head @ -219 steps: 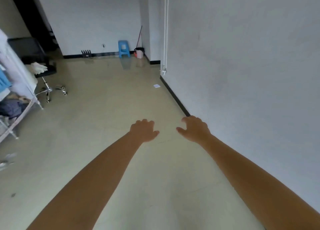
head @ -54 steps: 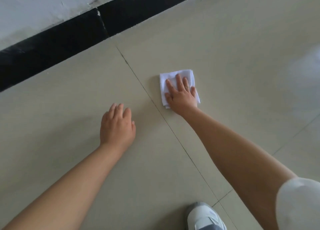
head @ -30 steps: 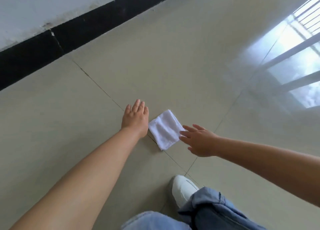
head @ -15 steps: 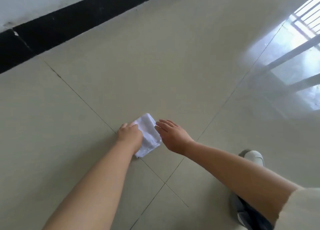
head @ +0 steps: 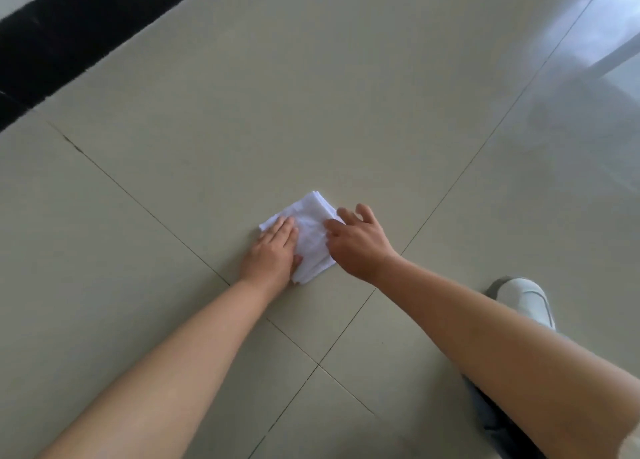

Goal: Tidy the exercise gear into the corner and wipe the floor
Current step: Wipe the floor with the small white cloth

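Folded white cloth lay on floor beside tile joint. Left hand pressed it flat, fingers straight. Right hand touched far edge, fingers loosely spread. Cloth likely light, limp (layers may slide); press from top.

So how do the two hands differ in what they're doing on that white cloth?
The left hand lies flat, fingers straight and together, pressing the white cloth to the floor. The right hand is arched, its fingers bent and spread, touching the cloth's right edge. The left covers the cloth's near-left part; the right sits at its other side. Both are bare and touch the same folded cloth.
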